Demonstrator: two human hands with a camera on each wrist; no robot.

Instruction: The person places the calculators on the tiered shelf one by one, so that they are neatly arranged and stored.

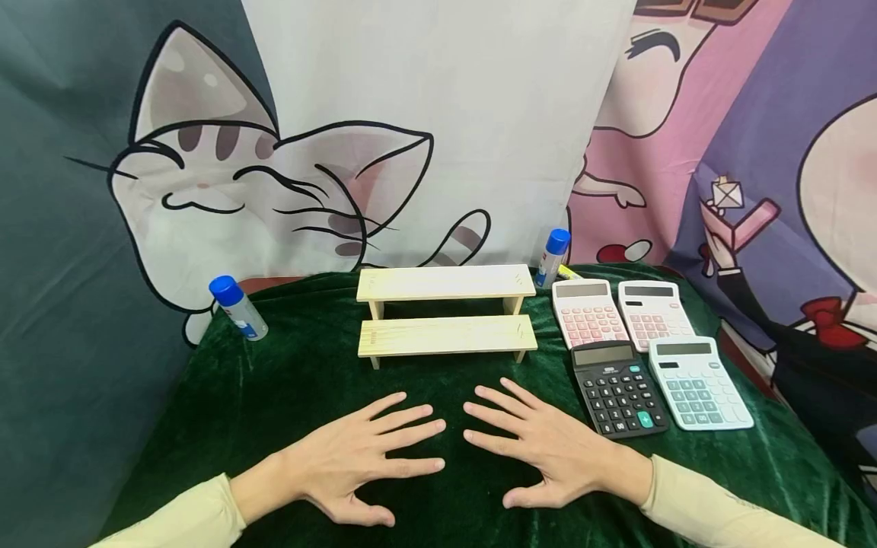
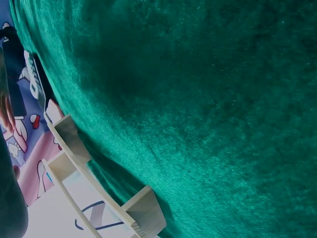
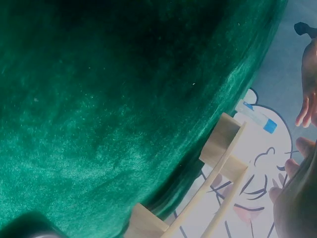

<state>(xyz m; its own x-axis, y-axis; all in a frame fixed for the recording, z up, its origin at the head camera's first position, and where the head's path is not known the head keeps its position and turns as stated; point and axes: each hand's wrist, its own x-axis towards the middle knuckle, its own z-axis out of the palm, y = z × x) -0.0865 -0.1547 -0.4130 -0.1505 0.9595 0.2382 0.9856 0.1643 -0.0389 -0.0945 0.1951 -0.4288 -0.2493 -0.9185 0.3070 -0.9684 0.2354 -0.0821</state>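
Note:
Both hands hover over the green cloth with fingers spread, palms down, holding nothing. My left hand (image 1: pixel 366 460) is in front of the left end of a two-tier wooden stand (image 1: pixel 445 335). The right hand (image 1: pixel 548 449) is in front of the stand's right end, nearest to a black calculator (image 1: pixel 620 392). Beside that lie a light blue calculator (image 1: pixel 700 384) and two pink-and-white ones, a left one (image 1: pixel 589 313) and a right one (image 1: pixel 654 313). The stand (image 2: pixel 99 183) also shows in the left wrist view and, as a stand (image 3: pixel 218 173), in the right wrist view.
A blue-capped glue stick (image 1: pixel 238 308) stands tilted at the left of the green cloth (image 1: pixel 301 380). Another blue-capped stick (image 1: pixel 551 259) is behind the stand's right end, near a small yellow object (image 1: pixel 567 272). A printed cartoon curtain (image 1: pixel 479 114) hangs behind.

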